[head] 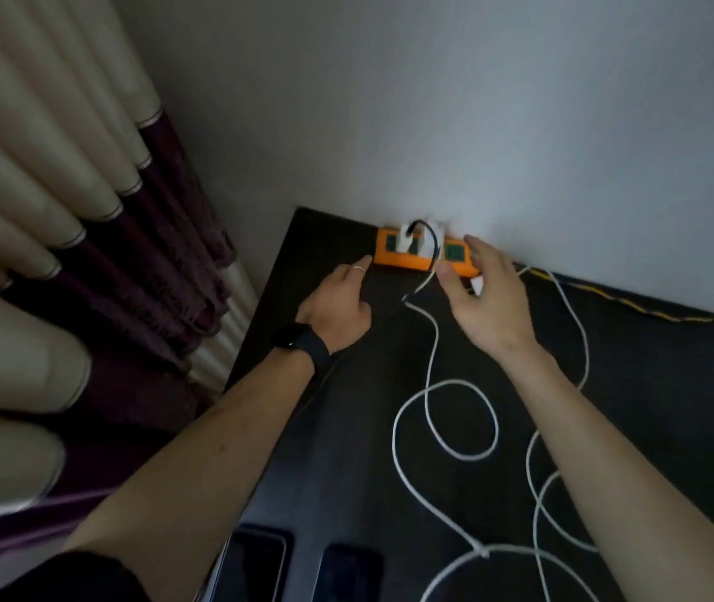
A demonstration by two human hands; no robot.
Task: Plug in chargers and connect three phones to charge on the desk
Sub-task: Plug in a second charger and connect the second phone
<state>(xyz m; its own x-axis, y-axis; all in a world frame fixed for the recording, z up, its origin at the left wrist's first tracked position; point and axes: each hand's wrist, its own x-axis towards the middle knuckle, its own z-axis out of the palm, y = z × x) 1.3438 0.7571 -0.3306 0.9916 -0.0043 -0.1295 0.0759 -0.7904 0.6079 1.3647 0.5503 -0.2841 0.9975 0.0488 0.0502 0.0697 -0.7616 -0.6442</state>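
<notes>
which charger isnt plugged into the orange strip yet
The white charger under the right hand, off the orange strip's right end; the other two chargers stand plugged into it.

White chargers sit in the orange strip (green sockets); white cables sprawl.

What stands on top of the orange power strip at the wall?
Two white chargers stand plugged into the power strip, a black cable arching from one. A green socket beside them is free. The right hand covers the right end, so that part is hidden.
</notes>
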